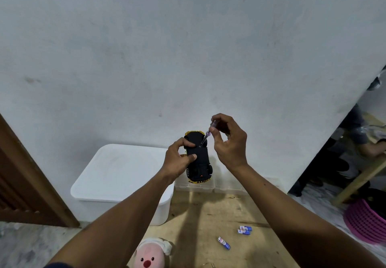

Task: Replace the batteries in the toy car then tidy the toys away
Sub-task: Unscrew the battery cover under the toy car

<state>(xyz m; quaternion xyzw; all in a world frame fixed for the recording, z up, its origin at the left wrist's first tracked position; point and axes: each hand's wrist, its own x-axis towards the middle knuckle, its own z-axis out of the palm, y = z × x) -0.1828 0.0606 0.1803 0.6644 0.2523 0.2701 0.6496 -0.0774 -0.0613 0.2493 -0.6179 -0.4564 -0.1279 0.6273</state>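
While the left hand (pixel 180 159) grips the toy car (pixel 198 159) in the air, its thumb and fingers wrapped around the car's left flank, the car is turned belly-up so that its black underside faces the camera, with yellow bodywork showing at the far and near ends. Its wheels show at the near end, and a small red dot sits near that end of the underside. With its fingertips pinched narrowly around the handle, the right hand (pixel 228 142) holds a small screwdriver (pixel 207 133) whose handle looks clear. The tool slants down and to the left, and its tip meets the underside near the car's far right part; whether it sits in a screw is too small to tell.

Both are raised in front of a pale wall (pixel 188 48), above a white lidded storage bin (pixel 119 175) that stands against the wall at the far left of a tan floor mat (pixel 208 215). Just right of the bin, low clear plastic boxes (pixel 208 185) sit against the wall, partly hidden by the car. On the mat, towards its right side, lie blue and white batteries: a pair (pixel 244 230) side by side and, a little nearer, a single battery (pixel 224 243). A pink plush toy (pixel 149 256) lies at the mat's near edge. A magenta plastic basket (pixel 367 221) sits at the right, off the mat.
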